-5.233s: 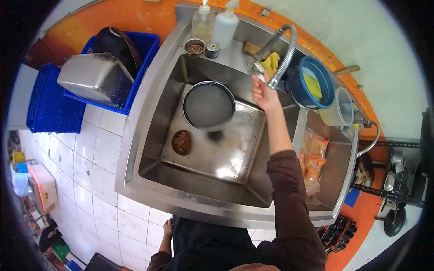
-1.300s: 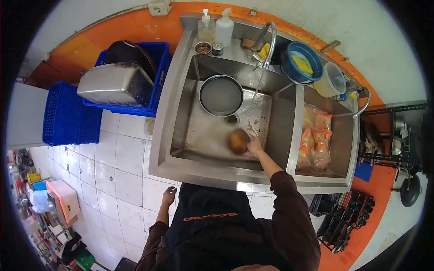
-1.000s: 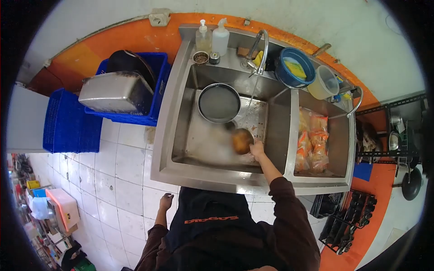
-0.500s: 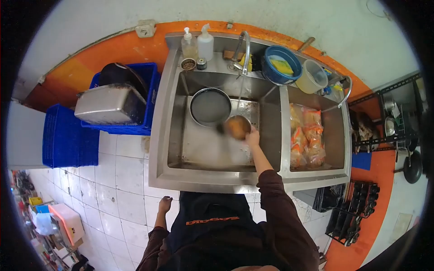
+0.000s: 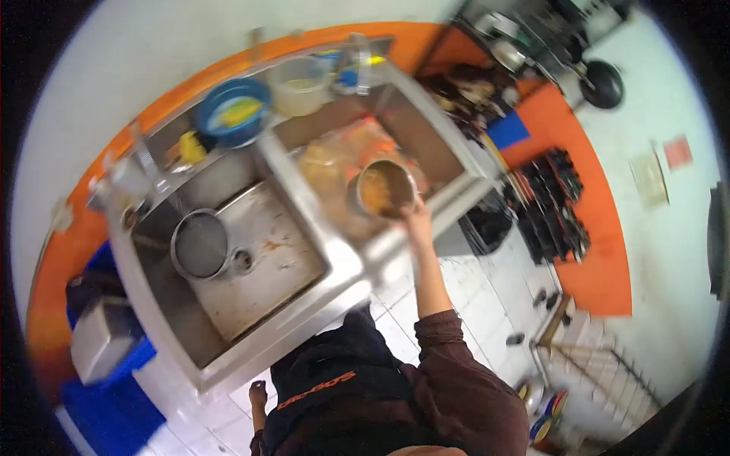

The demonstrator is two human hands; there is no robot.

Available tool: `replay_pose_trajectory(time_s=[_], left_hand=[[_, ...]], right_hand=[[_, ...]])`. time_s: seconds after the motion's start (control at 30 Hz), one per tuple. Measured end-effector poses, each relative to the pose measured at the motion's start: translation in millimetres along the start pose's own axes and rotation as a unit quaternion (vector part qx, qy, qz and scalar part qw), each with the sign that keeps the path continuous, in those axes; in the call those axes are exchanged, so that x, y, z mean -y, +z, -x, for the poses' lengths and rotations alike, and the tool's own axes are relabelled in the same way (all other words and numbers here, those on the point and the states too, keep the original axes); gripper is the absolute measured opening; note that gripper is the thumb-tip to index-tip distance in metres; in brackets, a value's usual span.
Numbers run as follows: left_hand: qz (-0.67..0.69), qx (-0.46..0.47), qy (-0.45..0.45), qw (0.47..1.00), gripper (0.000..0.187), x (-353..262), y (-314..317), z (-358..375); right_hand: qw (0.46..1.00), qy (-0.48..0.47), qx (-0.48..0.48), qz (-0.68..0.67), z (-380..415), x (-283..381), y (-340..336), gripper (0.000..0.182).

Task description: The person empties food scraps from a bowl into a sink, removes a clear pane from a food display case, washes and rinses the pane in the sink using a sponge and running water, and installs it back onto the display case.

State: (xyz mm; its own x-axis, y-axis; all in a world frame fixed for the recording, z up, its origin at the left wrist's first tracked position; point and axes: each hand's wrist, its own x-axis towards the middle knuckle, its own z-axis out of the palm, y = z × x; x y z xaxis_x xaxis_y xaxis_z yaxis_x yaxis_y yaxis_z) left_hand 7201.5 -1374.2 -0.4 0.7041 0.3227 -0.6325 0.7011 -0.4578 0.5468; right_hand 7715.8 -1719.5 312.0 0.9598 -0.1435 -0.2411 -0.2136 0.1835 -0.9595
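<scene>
My right hand (image 5: pixel 415 220) is closed on the rim of a metal bowl (image 5: pixel 382 188) with something orange-brown inside. The bowl is above the right sink basin, over bagged orange food (image 5: pixel 357 144). Low by my left side hangs my left hand (image 5: pixel 258 393), its fingers curled and small in view; whether it holds anything does not show. A round dark pan or strainer (image 5: pixel 200 243) rests in the left basin (image 5: pixel 262 281), beside the drain.
On the sink's back ledge are a blue bucket (image 5: pixel 234 112) with a yellow-green sponge and a clear tub (image 5: pixel 299 86). Blue crates (image 5: pixel 114 406) stand at the lower left. A black rack (image 5: pixel 549 205) is on the right.
The view has turned to the right. My right hand has carried the bowl from the left basin to above the right basin. My left hand still hangs low.
</scene>
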Motion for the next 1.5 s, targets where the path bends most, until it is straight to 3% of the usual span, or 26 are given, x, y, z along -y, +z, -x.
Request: replay_pose_trajectory(time_s=[0.03,0.1,0.13,0.23,0.27,0.33,0.37,0.43,0.47,0.57,0.6,0.67,0.77,0.87,0.93,1.0,1.07,1.1,1.17,1.2,1.27,1.3,1.33,1.4,1.43,1.5], left_hand=[[-0.011,0.017,0.018,1.0,0.024,-14.7,2.2,-3.7],[0.073,-0.033,-0.082,0.993,0.025,-48.7,19.7,-10.2],[0.096,-0.015,-0.06,0.993,0.025,-56.1,30.7,-13.1],[0.113,-0.023,-0.16,0.98,0.025,-96.0,76.5,-12.6],[0.104,-0.012,-0.15,0.983,0.025,-111.0,88.0,-10.4],[0.067,0.005,-0.116,0.991,0.024,-142.0,106.9,-3.8],[0.054,0.01,-0.105,0.993,0.024,-156.1,114.0,-1.4],[0.027,0.02,-0.09,0.995,0.024,-177.3,120.8,10.4],[0.014,0.025,-0.078,0.997,0.023,-184.5,122.6,15.7],[0.055,0.021,-0.102,0.993,0.022,-202.1,125.8,32.7],[0.162,-0.036,-0.231,0.959,0.022,-209.8,132.2,36.9],[0.15,-0.029,-0.295,0.943,0.022,-230.2,129.0,50.3],[0.134,-0.044,-0.315,0.939,0.023,-259.3,138.2,56.0],[0.148,-0.059,-0.326,0.932,0.024,-288.5,141.5,50.4],[0.102,-0.01,-0.302,0.948,0.024,-300.5,139.9,44.6],[0.013,0.015,-0.244,0.97,0.024,-300.9,141.3,41.4],[-0.158,0.055,-0.112,0.98,0.024,-295.5,145.3,36.0],[-0.156,0.053,-0.113,0.98,0.024,-295.0,147.7,36.9],[-0.166,0.037,-0.081,0.982,0.024,-292.9,151.1,40.8],[-0.172,0.032,-0.063,0.983,0.024,-290.1,152.0,41.5],[-0.195,0.049,-0.031,0.979,0.025,-282.7,152.7,44.6],[-0.218,0.062,0.001,0.974,0.026,-280.0,150.7,46.9],[-0.22,0.064,0.002,0.973,0.026,-282.4,150.7,48.1],[-0.143,0.038,-0.084,0.986,0.028,-288.0,151.0,50.2],[-0.175,0.05,-0.046,0.982,0.032,-282.3,149.9,52.2],[-0.184,0.064,-0.048,0.98,0.032,-281.4,142.4,55.2]], right_hand=[[0.997,-0.042,-0.045,0.034,-7.8,15.5,-42.8,0.046],[0.979,-0.077,-0.153,0.111,-21.8,52.0,-119.5,0.043],[0.967,-0.141,-0.176,0.114,-34.3,62.9,-159.8,0.043],[0.925,-0.169,-0.291,0.177,-90.0,83.6,-290.3,0.056],[0.87,-0.21,-0.311,0.321,-124.6,72.2,-351.4,0.057],[0.693,-0.227,-0.381,0.568,-173.7,73.8,-416.7,0.054],[0.694,-0.228,-0.38,0.567,-197.4,78.8,-440.6,0.054],[0.558,-0.116,-0.328,0.753,-246.0,84.9,-478.0,0.045],[0.559,-0.112,-0.319,0.757,-265.1,84.4,-491.6,0.045],[0.439,-0.026,-0.232,0.868,-318.2,75.2,-532.6,0.05],[0.436,-0.022,-0.223,0.872,-331.6,71.0,-543.6,0.05],[0.403,-0.014,-0.213,0.89,-351.0,67.9,-553.6,0.053],[0.479,0.069,-0.216,0.848,-373.8,67.8,-573.4,0.057],[0.265,-0.067,-0.243,0.931,-386.6,56.9,-607.3,0.06],[0.275,0.061,-0.223,0.933,-382.3,74.1,-599.7,0.059],[0.293,0.046,-0.227,0.928,-379.3,79.8,-604.9,0.057],[0.417,0.065,-0.333,0.843,-379.3,77.9,-618.5,0.054],[0.314,-0.029,-0.383,0.868,-372.0,75.0,-622.0,0.052],[0.509,0.104,-0.449,0.727,-357.5,86.4,-615.7,0.052],[0.565,0.17,-0.488,0.643,-346.3,99.2,-598.8,0.052],[0.686,0.132,-0.525,0.486,-335.4,76.0,-637.8,0.055],[0.78,0.087,-0.538,0.308,-331.4,57.1,-665.1,0.057],[0.778,0.088,-0.54,0.308,-330.4,34.5,-690.7,0.057],[0.767,-0.085,-0.53,0.352,-326.0,-4.4,-727.7,0.061],[0.819,-0.058,-0.524,0.225,-307.6,23.8,-662.6,0.06],[0.799,-0.081,-0.518,0.293,-296.5,29.0,-628.0,0.06]])
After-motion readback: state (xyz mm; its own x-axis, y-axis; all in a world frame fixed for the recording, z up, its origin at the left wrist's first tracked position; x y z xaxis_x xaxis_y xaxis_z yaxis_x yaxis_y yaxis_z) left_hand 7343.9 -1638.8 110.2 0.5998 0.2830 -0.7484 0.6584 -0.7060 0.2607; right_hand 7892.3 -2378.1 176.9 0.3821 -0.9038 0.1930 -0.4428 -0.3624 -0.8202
